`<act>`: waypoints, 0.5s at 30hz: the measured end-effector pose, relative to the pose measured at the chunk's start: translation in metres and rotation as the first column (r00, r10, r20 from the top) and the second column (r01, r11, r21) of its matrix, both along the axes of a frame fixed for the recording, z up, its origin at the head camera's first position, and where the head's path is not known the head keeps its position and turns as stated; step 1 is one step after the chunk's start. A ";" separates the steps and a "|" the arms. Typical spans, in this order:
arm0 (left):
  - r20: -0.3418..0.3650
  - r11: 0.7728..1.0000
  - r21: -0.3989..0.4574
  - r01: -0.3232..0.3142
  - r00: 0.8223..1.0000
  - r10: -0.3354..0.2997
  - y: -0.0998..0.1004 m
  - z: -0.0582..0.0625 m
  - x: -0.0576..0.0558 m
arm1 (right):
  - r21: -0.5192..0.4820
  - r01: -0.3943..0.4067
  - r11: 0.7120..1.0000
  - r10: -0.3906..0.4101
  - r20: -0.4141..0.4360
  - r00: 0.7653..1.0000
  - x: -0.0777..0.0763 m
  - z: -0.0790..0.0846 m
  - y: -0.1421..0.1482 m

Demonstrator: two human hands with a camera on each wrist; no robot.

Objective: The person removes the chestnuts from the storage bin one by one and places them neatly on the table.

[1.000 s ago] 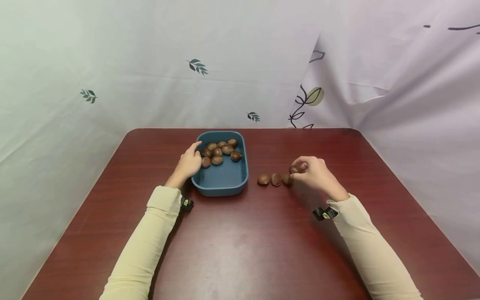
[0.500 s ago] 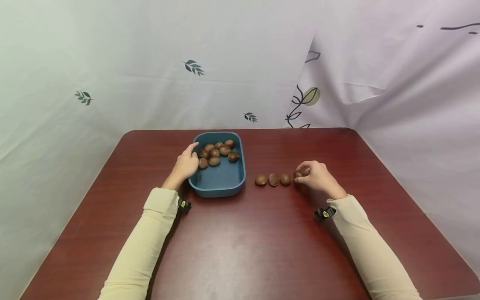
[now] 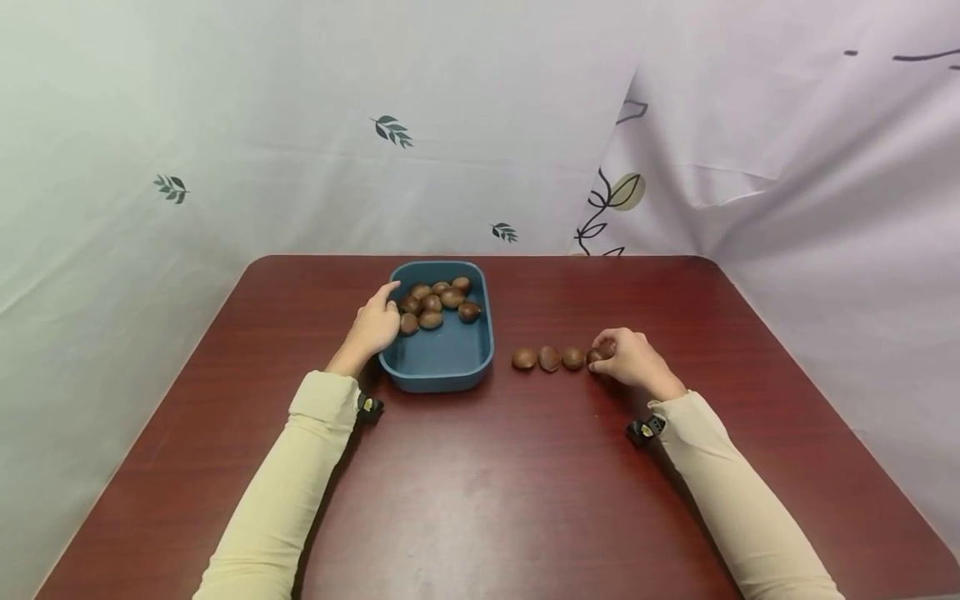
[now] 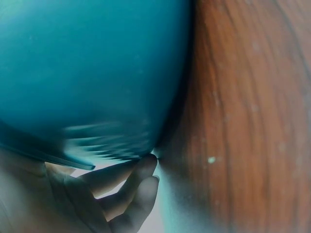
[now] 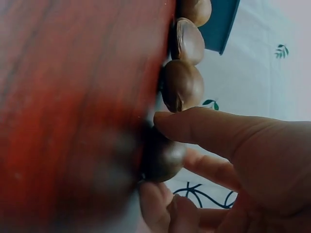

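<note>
In the head view a blue rectangular container (image 3: 438, 385) stands on the table with several chestnuts (image 3: 452, 297) grouped in its far half. My left hand (image 3: 374, 325) holds its left side, the index finger along the rim; in the left wrist view, curled fingers (image 4: 141, 191) touch the outer wall (image 4: 92, 63). My right hand (image 3: 633, 362) pinches a chestnut (image 5: 165, 158) between thumb and fingers, down at the table surface. This chestnut is at the right end of a row holding a left chestnut (image 3: 524, 358), a middle chestnut (image 3: 550, 359) and a right chestnut (image 3: 573, 358).
The dark red wooden table (image 3: 480, 492) stretches in front of the container and the row. A pale cloth (image 3: 315, 167) with leaf prints hangs behind the table and along its sides. A small black camera is strapped at each wrist.
My right hand has moved slightly right and down with its chestnut, from above the row's end to the table beside it. The left hand stays at the container.
</note>
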State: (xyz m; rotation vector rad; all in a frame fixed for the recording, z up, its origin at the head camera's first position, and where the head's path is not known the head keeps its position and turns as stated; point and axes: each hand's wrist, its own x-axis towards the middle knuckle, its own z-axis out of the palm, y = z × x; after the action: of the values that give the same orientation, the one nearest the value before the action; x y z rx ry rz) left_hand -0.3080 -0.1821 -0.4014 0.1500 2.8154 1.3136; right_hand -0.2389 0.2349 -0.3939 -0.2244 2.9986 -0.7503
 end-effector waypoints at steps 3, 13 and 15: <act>0.000 1.000 -0.003 0.006 1.000 -0.006 0.000 0.000 0.001 | 0.046 0.033 0.998 -0.035 0.039 0.999 0.002 0.005 -0.003; -0.012 1.000 -0.002 -0.008 1.000 0.008 0.000 0.001 0.000 | 0.014 0.042 0.999 -0.042 -0.018 0.999 0.002 0.046 -0.044; -0.007 1.000 0.001 -0.008 1.000 0.008 0.000 0.000 0.001 | -0.039 0.013 0.999 -0.015 -0.061 0.998 0.000 0.052 -0.056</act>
State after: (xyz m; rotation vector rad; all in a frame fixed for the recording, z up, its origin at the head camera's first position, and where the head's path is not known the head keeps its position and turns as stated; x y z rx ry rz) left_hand -0.3074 -0.1824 -0.4011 0.1443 2.8244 1.3185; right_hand -0.2393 0.1785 -0.3422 -0.2322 3.0484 -0.8175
